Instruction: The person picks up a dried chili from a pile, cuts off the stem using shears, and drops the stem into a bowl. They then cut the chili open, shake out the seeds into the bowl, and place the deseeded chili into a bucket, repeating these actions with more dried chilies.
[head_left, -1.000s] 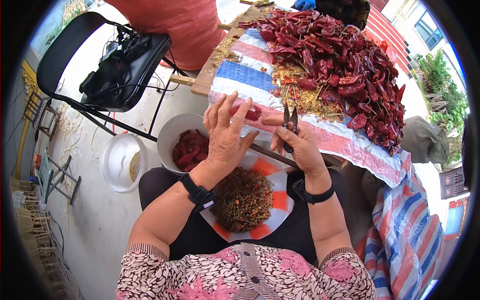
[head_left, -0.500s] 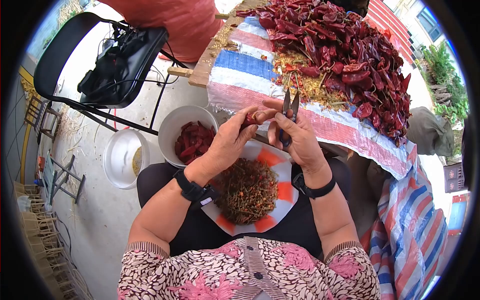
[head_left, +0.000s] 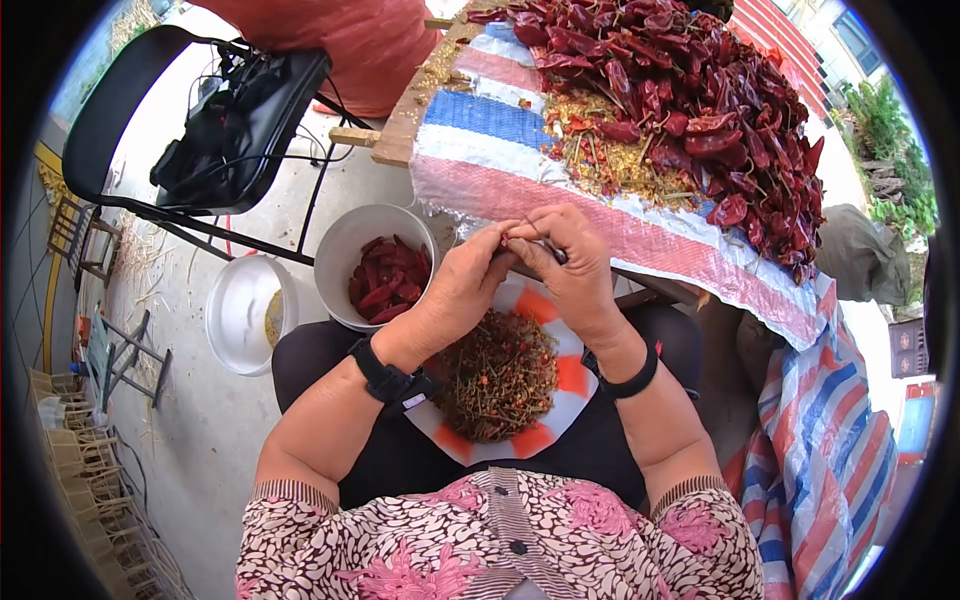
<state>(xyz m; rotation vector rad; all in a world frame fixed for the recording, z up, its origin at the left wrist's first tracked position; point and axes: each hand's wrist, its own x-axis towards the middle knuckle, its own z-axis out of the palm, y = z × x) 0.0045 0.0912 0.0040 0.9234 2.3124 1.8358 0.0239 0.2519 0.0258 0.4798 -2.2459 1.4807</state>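
My left hand (head_left: 468, 272) is closed, its fingertips pinching a dried red chili pepper (head_left: 506, 240) of which only a small bit shows. Against those fingertips press the fingers of my right hand (head_left: 572, 262), which is curled round the scissors (head_left: 557, 254). Only a dark piece of the scissors is visible; the blades are hidden. Below both hands, a white and orange basin (head_left: 572, 376) on my lap holds a heap of stems and seeds (head_left: 500, 380). Left of my left hand stands a white bucket (head_left: 330, 250) with red chili pieces (head_left: 388, 280) inside.
A large pile of dried chilies (head_left: 690, 110) lies on a striped sheet (head_left: 480, 180) over the table ahead. On the floor at left is a white tub (head_left: 228, 330). A black folding chair (head_left: 110, 120) carries a black bag (head_left: 225, 140). A low stool (head_left: 135, 360) stands further left.
My right hand has turned inward and moved left to meet my left fingertips. The scissor blades, pointing up and in plain sight before, are now hidden.
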